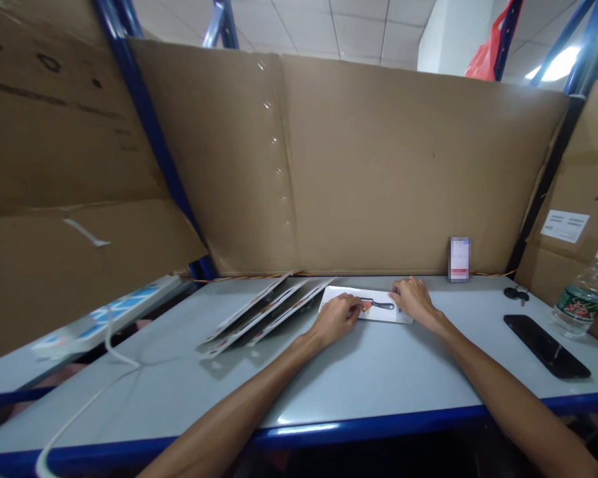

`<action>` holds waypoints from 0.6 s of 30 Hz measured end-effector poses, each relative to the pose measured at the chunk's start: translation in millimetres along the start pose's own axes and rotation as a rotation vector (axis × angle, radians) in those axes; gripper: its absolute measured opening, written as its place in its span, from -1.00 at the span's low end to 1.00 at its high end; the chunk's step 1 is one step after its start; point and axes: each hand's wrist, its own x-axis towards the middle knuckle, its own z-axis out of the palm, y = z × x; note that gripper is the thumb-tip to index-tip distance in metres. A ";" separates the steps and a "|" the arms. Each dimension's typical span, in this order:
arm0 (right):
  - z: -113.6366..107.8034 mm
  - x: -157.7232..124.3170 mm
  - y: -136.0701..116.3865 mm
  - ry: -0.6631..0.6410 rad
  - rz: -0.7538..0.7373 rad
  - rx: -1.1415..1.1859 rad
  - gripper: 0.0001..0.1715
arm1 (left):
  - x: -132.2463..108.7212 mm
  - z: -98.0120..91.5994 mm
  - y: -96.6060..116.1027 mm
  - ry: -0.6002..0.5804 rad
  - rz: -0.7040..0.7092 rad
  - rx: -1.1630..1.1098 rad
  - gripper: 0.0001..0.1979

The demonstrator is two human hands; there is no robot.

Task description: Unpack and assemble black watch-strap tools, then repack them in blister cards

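A white packaging card [346, 294] with a small dark-handled tool [381, 305] printed or mounted on it lies flat near the back of the grey table [359, 378]. My left hand [335, 317] rests on the card's left part, fingers curled down onto it. My right hand [412, 300] presses on the card's right end, fingers bent. Left of the card, several similar cards [264, 312] lie fanned out and overlapping.
A tall cardboard sheet [369, 166] walls the table's back. A black phone [545, 345], keys [517, 293] and a plastic water bottle [584, 292] sit at the right. A white power strip [104, 315] with its cable lies at the left. Blue rack posts and boxes flank both sides.
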 end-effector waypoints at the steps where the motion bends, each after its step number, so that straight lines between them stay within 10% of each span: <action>1: -2.7 -0.7 1.3 -0.016 0.016 0.001 -0.73 | -0.1 0.6 -0.6 0.001 -0.026 0.023 -0.71; 10: -31.9 -13.2 11.2 -0.224 -0.047 0.286 -0.36 | 9.7 6.2 -30.5 0.117 -0.182 -0.148 -0.44; 15: -40.6 -5.0 18.0 0.235 0.186 0.172 -0.25 | 10.9 -28.8 -29.5 0.414 -0.104 -0.277 -0.44; 18: -39.4 -4.2 18.2 0.280 0.205 0.120 -0.26 | 7.6 -40.8 -21.6 0.513 -0.089 -0.217 -0.51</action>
